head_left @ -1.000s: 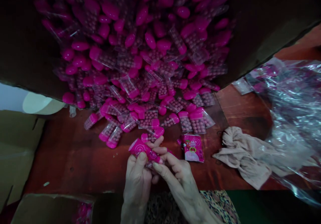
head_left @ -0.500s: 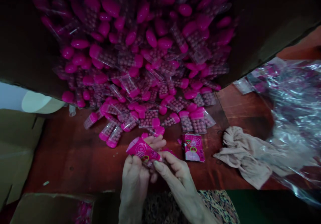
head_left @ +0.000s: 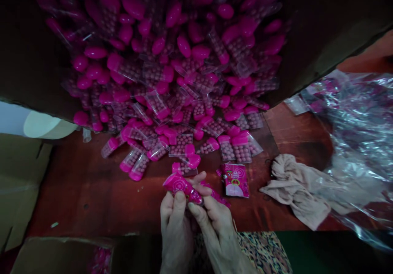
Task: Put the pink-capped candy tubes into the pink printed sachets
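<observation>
A pink printed wrapper (head_left: 179, 183) is held between my two hands near the front edge of the red-brown table. My left hand (head_left: 176, 220) pinches its left part with the thumb on top. My right hand (head_left: 215, 220) grips its right end, where a clear, shiny part shows by the fingertips. Just behind the hands lie clear tubes of small pink balls with pink caps (head_left: 139, 166). A flat stack of pink printed wrappers (head_left: 236, 180) rests to the right, and more pink wrapper material (head_left: 219, 196) shows partly behind my right hand.
A large dark box (head_left: 310, 32) spills a heap of capped tubes (head_left: 156, 102) onto the table (head_left: 92, 192). At right are a beige cloth (head_left: 294, 184) and clear plastic bags (head_left: 362, 134). A white bowl (head_left: 46, 125) and cardboard boxes (head_left: 58, 255) stand at left.
Both hands have moved slightly right with the wrapper. It looks narrower and more crumpled, and my left thumb now presses on top. A tube behind the hands is more exposed.
</observation>
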The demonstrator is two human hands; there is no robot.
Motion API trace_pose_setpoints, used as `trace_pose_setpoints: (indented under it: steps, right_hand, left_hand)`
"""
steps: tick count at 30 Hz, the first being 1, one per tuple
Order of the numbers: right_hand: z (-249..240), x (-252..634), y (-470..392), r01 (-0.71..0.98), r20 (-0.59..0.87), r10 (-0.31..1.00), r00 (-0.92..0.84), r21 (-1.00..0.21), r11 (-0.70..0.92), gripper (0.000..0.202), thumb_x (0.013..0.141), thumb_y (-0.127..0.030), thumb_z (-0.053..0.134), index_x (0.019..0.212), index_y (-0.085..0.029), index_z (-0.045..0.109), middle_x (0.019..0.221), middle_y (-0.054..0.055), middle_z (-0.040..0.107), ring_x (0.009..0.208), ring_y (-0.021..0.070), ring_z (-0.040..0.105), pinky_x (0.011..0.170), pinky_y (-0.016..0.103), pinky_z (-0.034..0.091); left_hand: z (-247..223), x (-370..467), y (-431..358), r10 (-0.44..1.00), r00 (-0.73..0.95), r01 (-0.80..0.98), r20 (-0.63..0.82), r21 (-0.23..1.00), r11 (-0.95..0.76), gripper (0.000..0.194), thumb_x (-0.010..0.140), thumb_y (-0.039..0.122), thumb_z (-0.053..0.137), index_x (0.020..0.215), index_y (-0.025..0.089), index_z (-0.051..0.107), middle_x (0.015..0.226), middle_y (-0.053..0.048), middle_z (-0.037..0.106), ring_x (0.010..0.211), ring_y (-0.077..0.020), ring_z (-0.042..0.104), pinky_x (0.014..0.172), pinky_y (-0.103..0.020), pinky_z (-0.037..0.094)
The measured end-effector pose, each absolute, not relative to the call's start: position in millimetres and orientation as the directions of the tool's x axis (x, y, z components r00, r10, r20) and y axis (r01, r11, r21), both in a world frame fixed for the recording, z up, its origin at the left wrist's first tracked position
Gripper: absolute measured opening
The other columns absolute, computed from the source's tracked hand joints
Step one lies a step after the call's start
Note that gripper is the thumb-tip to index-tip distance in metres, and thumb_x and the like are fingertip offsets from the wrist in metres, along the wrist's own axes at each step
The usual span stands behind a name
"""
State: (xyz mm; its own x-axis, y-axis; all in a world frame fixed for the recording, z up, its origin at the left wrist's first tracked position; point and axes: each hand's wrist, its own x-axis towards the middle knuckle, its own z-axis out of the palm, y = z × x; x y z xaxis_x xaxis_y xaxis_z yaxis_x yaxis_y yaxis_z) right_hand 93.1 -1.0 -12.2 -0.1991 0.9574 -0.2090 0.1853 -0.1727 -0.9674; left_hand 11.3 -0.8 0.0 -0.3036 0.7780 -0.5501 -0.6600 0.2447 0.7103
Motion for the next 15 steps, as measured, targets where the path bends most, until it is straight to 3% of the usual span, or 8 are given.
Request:
trace_pose_setpoints:
  steps: [4,7,15]
  right_hand:
    - [-7,91,8,0.183,-0.28,0.92,-0.273,-0.954,-0.236,0.028,0.089,-0.035,0.046,0.104,-0.021,0.064,0.08,0.005,0.067,0.075,0.0194,0.061,0.065,0.027,0.048]
    - [-6,92,12,0.196,-0.293,0.921,-0.258,-0.949,-0.247,0.028,0.088,-0.04,0.048,0.092,-0.019,0.066,0.072,0.004,0.063,0.069,0.0179,0.058,0.061,0.026,0.045]
    - [-11,93,14,0.095,-0.359,0.873,-0.329,-0.933,-0.347,0.027,0.09,-0.039,0.045,0.08,-0.018,0.059,0.065,-0.002,0.053,0.061,0.0122,0.048,0.058,0.023,0.038]
  left_hand:
    - [0,5,1,0.756,-0.264,-0.685,-0.6,0.668,0.291,0.028,0.081,0.037,0.056,0.092,0.014,0.067,0.096,-0.013,0.071,0.057,-0.0127,0.06,0.04,-0.019,0.04]
    - [1,2,6,0.752,-0.278,-0.697,-0.598,0.664,0.271,0.03,0.08,0.039,0.058,0.091,0.013,0.067,0.093,-0.012,0.071,0.045,-0.0075,0.05,0.036,-0.018,0.037]
    - [-2,2,8,0.782,-0.28,-0.683,-0.557,0.688,0.246,0.041,0.078,0.044,0.058,0.108,0.016,0.063,0.095,-0.012,0.07,0.053,-0.0121,0.056,0.037,-0.02,0.039]
